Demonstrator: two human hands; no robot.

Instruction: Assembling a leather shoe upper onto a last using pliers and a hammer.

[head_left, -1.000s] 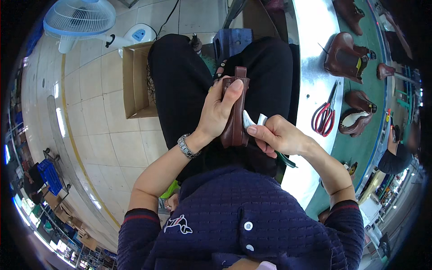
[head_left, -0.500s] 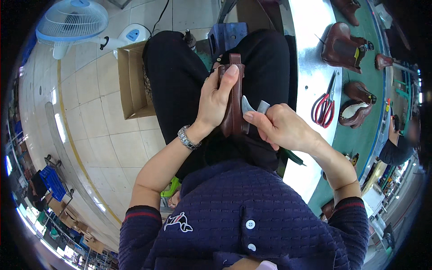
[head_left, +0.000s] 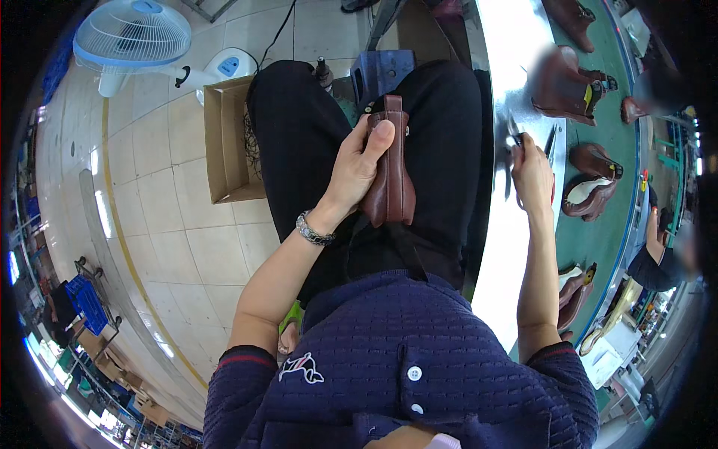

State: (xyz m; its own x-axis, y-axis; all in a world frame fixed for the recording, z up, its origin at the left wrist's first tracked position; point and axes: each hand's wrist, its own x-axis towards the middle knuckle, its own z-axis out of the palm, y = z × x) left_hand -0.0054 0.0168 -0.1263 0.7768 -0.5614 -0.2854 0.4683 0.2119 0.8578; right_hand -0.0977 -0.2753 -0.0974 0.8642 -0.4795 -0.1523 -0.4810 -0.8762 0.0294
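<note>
My left hand [head_left: 356,166] is closed around a brown leather shoe upper [head_left: 389,196], thumb on its near face, held upright above my lap. The upper has a stitched seam down its middle and a strap-like tab at the top. Out to the right, my right hand [head_left: 532,176] reaches over the shiny metal tabletop [head_left: 502,251], fingers closed on a hammer [head_left: 515,138] whose head is blurred and mostly hidden by the fingers. Red-handled scissors [head_left: 552,141] lie right beside this hand, largely covered by it.
Several brown leather shoe uppers [head_left: 566,93] lie along the green surface [head_left: 550,243] at the right. A cardboard box [head_left: 224,142] stands on the floor left of my legs, near a white-and-blue fan [head_left: 133,34]. A blue metal stand [head_left: 381,71] is between my knees.
My right hand has moved with the hammer from beside the shoe upper to the metal tabletop on the right. My left hand still holds the upper in nearly the same place.
</note>
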